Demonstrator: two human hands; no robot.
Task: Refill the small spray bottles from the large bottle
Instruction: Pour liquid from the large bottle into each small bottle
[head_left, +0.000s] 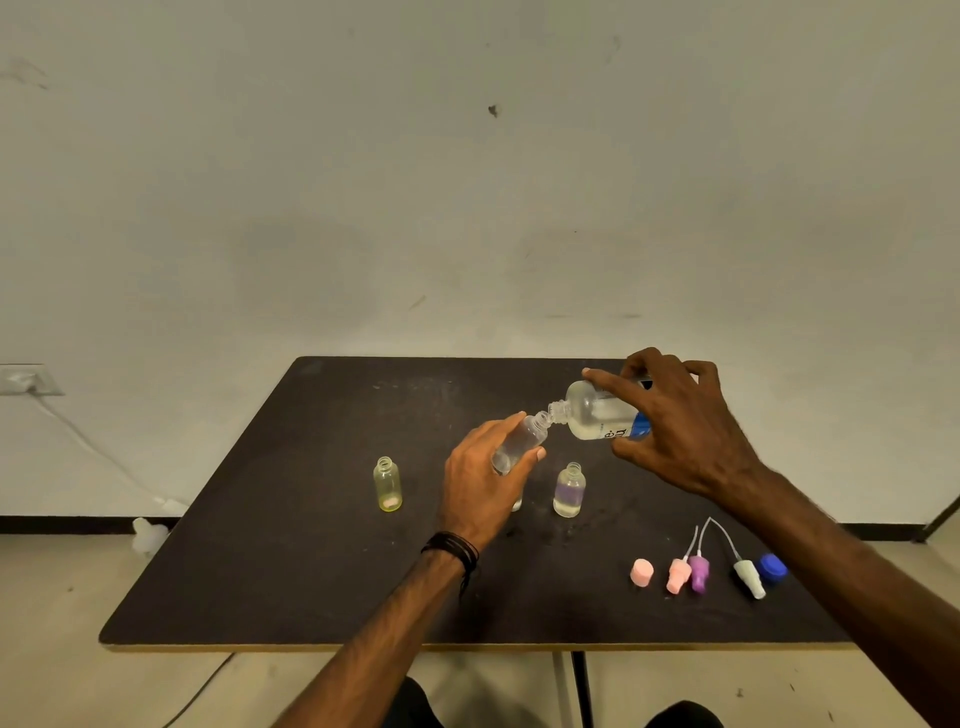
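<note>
My left hand (483, 478) grips a small clear spray bottle (522, 441), tilted with its open neck up and to the right. My right hand (675, 426) holds the large clear bottle (592, 413) with a blue label, tipped on its side above the table. Its open mouth meets the small bottle's neck. A yellowish small bottle (387, 484) stands open to the left. A small bottle with a purple tint (569, 491) stands open to the right of my left hand. Behind my left hand a further small bottle is mostly hidden.
On the dark table (291, 571), near the front right, lie a pink cap (641, 572), a pink spray head (678, 574), a purple spray head (700, 571), a white spray head (748, 577) and a blue cap (772, 567). A cable and a white plug lie on the floor at the left.
</note>
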